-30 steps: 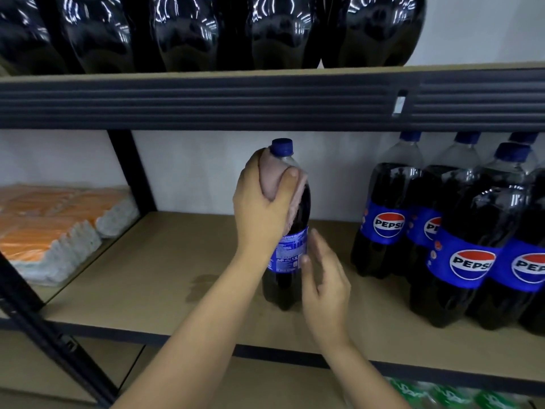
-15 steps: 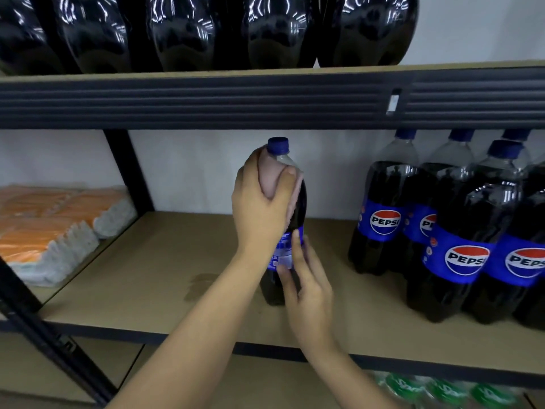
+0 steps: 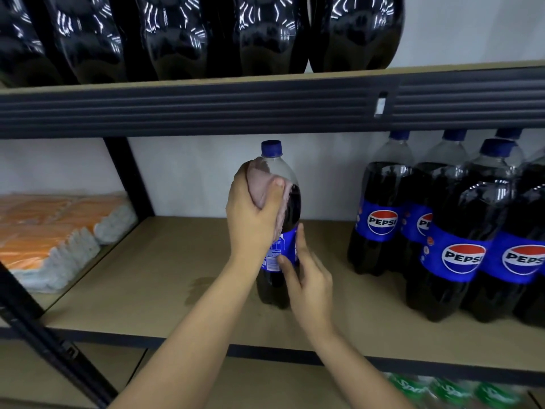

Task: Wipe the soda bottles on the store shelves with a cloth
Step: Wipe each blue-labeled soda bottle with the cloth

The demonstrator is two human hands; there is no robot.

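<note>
A dark soda bottle (image 3: 290,202) with a blue cap and blue label stands alone at the middle of the wooden shelf (image 3: 165,261). My left hand (image 3: 250,219) grips a pinkish cloth (image 3: 261,185) and presses it around the bottle's shoulder. My right hand (image 3: 306,276) holds the bottle lower down at the label, thumb on the front and fingers round its right side. The bottle's left side is hidden behind my left hand.
Several Pepsi bottles (image 3: 460,249) stand grouped at the shelf's right. Dark bottles (image 3: 182,36) line the upper shelf above a black beam (image 3: 206,110). Orange and white packs (image 3: 50,240) lie on the left bay beyond a black upright (image 3: 129,178). Green bottles (image 3: 448,391) show below.
My right hand moved in from beside the bottle's base and took hold of the bottle at the label. My left hand with the cloth stayed on the bottle's shoulder.
</note>
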